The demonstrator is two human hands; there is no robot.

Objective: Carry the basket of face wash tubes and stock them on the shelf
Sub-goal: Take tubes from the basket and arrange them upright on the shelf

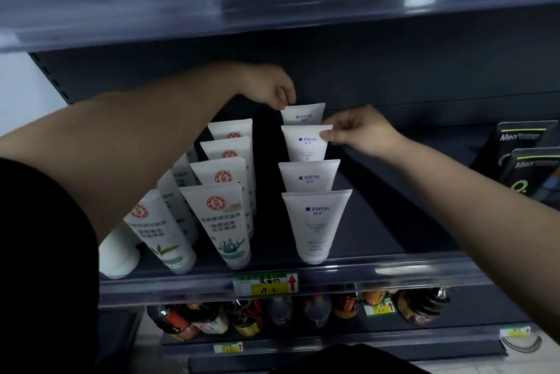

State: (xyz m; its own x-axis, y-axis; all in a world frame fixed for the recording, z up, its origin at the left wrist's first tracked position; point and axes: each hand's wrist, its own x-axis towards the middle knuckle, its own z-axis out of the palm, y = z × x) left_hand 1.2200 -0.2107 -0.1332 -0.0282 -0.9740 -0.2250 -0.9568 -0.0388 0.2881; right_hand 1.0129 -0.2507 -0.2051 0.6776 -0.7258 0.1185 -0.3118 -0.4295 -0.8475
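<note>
On the dark grey metal shelf [394,240], a single file of four white plastic face wash tubes with blue lettering is seen standing cap-down, their flat crimped ends uppermost and their long axes upright. The rearmost white tube [303,114] is pinched at its top left corner by the fingertips of the left hand [274,87], which is reached in from above and behind. The second white tube [307,143] is gripped at its top right edge between thumb and fingers of the right hand [360,131], which lies just to its right and is the nearer hand to it. Both tubes are judged to be in the course of being seated and squared into line, so any further move would be downward along the upright axis. The two front tubes [315,222] are left untouched. Just to the left, a row of white tubes with red round emblems [222,189] is ranged front to back, with further white tubes beyond. No basket is visible. Dark boxes marked "Men" [527,149] are stood at far right, and dark bottles [272,313] are held on the shelf below.
</note>
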